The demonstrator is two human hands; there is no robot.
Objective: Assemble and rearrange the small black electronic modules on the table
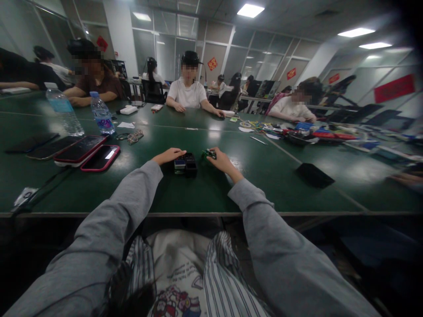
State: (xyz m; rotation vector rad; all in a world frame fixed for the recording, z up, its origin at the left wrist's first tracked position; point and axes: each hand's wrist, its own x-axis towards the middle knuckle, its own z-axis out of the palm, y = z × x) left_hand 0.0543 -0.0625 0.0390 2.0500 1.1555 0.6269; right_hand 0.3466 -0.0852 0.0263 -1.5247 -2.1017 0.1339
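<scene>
A small black box stands on the table in front of me, with a stack of flat blue and whitish pieces at its left side. My left hand rests against the box's back left edge, its fingers reaching over the top. Just right of the box, my right hand pinches a small green-and-black piece between thumb and fingers. That piece resembles a circuit board, but blur hides its exact kind.
Phones and two water bottles are at left, near glasses. A black pouch-like object lies at right. Cables and colourful clutter spread behind it. Several people sit across the green table.
</scene>
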